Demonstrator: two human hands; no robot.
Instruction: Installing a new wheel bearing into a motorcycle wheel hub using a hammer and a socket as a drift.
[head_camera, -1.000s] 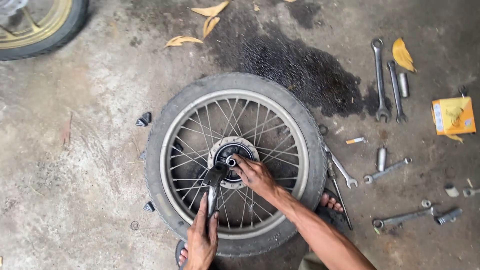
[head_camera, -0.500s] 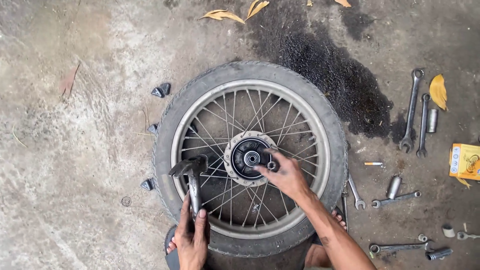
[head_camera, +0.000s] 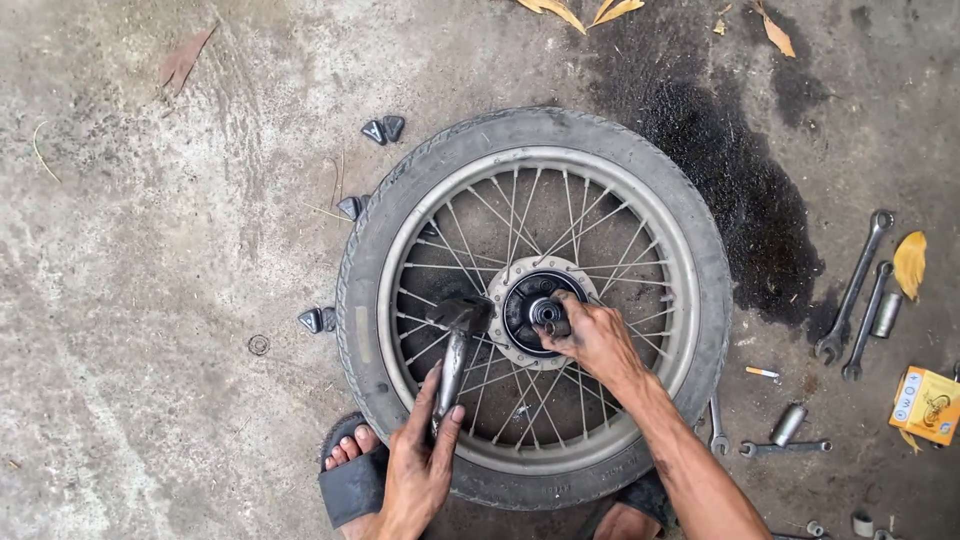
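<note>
Over spoked wheel (head_camera: 535, 300) | left hand (head_camera: 420, 465) grips hammer (head_camera: 455, 350), head up | right hand (head_camera: 590, 335) at hub (head_camera: 540, 310)

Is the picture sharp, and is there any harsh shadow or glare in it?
Head view: soft, even daylight, no glare; only faint shadows under the wheel. Spokes, the hammer in the left hand and the right hand at the hub look sharp; slight curving toward the edges.
</note>
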